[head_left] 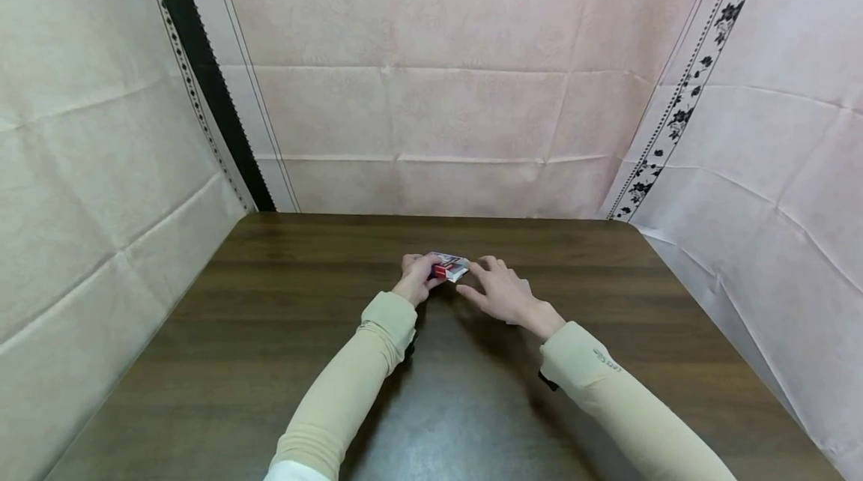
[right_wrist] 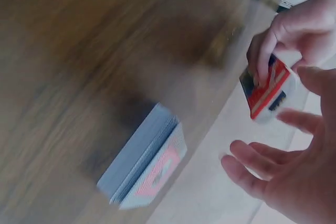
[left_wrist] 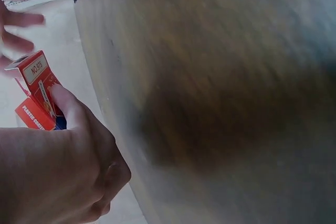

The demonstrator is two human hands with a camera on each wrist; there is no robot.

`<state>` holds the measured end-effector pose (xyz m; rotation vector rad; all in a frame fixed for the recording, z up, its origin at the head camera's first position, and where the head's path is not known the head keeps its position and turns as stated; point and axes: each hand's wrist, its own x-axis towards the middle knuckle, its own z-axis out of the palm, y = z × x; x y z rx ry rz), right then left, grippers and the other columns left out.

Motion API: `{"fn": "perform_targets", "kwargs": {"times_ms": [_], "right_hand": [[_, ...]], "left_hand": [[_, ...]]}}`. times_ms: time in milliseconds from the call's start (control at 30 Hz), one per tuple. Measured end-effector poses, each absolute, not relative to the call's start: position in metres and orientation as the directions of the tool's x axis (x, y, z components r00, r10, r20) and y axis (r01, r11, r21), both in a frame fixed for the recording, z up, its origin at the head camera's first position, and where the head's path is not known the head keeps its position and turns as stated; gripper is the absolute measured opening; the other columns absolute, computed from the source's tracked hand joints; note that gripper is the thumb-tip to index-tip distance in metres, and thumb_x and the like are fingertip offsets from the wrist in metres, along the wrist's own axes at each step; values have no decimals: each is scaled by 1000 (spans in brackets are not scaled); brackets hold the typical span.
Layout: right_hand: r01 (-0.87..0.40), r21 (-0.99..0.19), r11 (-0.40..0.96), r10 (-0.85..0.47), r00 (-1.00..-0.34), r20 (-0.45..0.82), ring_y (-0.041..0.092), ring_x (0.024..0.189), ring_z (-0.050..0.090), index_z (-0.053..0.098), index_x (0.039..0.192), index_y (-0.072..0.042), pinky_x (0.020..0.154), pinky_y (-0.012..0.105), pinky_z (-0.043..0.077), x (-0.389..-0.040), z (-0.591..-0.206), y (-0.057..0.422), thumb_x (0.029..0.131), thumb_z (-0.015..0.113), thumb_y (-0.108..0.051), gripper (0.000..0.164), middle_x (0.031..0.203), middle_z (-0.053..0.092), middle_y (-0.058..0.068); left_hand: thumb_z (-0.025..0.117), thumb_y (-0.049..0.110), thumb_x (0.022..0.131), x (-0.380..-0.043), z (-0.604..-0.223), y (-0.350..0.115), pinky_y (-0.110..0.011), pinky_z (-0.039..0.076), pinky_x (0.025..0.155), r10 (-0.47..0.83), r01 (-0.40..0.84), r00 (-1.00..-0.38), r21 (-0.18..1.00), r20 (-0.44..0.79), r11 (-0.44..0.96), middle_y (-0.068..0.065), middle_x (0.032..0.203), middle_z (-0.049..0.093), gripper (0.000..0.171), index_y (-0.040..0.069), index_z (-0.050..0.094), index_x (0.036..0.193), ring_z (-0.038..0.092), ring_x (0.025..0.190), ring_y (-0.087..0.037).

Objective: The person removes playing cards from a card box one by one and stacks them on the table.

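My left hand [head_left: 414,277] grips a red, white and dark blue playing card box [head_left: 450,267] above the table. In the left wrist view the left thumb presses the side of the box [left_wrist: 43,85], which reads NO.975, and its end flap looks lifted. Close to the other end of the box is my right hand [right_wrist: 283,171], with fingers spread and apart from one another; whether a fingertip touches the box I cannot tell. A deck of playing cards [right_wrist: 149,163] with a pink-centred back lies on the table near the right hand, mostly hidden by it in the head view.
The brown wooden table [head_left: 283,346] has its far edge just beyond the hands. Pale cloth [head_left: 431,114] hangs behind it and on both sides, with a black band [head_left: 209,76] at left and a floral strip [head_left: 681,114] at right.
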<state>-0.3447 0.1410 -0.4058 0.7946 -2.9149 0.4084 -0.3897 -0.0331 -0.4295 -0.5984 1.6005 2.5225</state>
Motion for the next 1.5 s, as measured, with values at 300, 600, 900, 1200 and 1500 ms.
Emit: {"fn": "perform_targets", "kwargs": {"times_ms": [300,600,900,1200,1500], "right_hand": [[-476,-300,826,-483,-874,56,41,129,44,47,141,-12,103,56,43,-359,-414,127,94,52,-54,63,144,38,26],[-496,-351,794,-473,-867,155,31,118,53,56,133,-15,97,49,49,-357,-411,127,92,57,-52,55,132,51,16],[-532,-326,782,-488,-847,211,19,80,56,66,101,-8,67,33,49,-355,-405,133,90,66,-38,33,94,65,8],[-478,-307,823,-469,-876,108,17,75,51,56,113,-7,60,27,41,-347,-398,167,80,71,-26,41,89,58,8],[-295,-109,949,-281,-952,122,24,67,55,52,119,-3,51,39,47,-342,-405,193,89,61,-42,50,88,59,12]], "left_hand": [[62,3,89,-388,-426,-23,-28,58,71,-52,-287,-941,866,-336,-409,-23,130,51,40,5,37,121,61,101,-26],[60,-2,88,-391,-424,-32,-43,55,93,-112,-263,-934,863,-340,-432,-23,123,52,40,3,36,118,61,103,-28],[61,-4,86,-392,-427,-35,-38,60,81,-134,-280,-920,857,-368,-433,-20,116,52,39,5,36,114,62,93,-25],[59,-4,88,-391,-431,-47,-40,58,88,-177,-255,-912,849,-370,-463,-25,116,53,32,7,34,105,63,89,-25],[58,-3,89,-390,-430,-47,-43,54,94,-168,-256,-914,847,-368,-467,-27,123,52,33,6,33,109,63,92,-27]]}}
